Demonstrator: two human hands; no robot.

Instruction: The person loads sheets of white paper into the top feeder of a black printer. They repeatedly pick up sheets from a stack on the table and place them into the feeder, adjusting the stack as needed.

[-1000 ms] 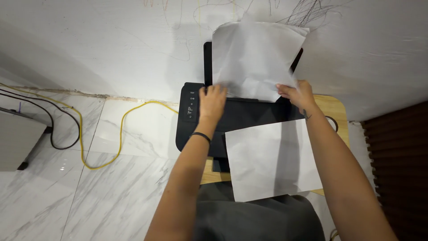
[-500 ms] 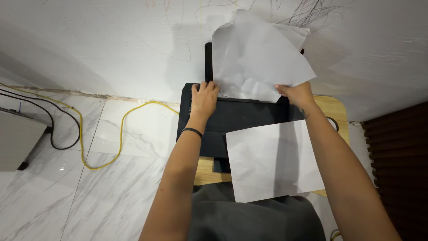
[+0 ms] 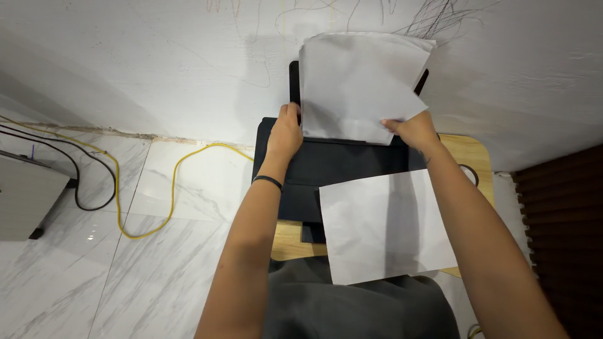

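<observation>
- The wall [image 3: 125,56] fills the upper frame, white with faint scribbles near the top edge; it stands close behind the printer, so little room is left beyond the paper.
- The floor [image 3: 94,263] takes the lower left, pale marble tile, with wide open space left of the printer.
- The table [image 3: 471,157] is light wood with a rounded corner; its right edge shows at centre right, most of its top covered.
- The printer [image 3: 339,166] is black, at frame centre on the table, its left edge overhanging the floor side.
- The stack [image 3: 358,81] of white paper stands in the rear tray at upper centre, leaning toward the wall, its top edge uneven and its right corner jutting out.
- The sheet [image 3: 383,226] lies flat at lower centre, across the printer front and the table edge, well apart from the stack.
- The cable [image 3: 169,182], yellow, loops over the tiles at left, near the printer's left side.
- The left hand [image 3: 284,133] rests curled on the printer top, fingertips touching the stack's lower left edge; whether it pinches anything, I cannot tell.
- The right hand [image 3: 411,130] grips the stack's lower right corner, fingers closed on the paper.
</observation>
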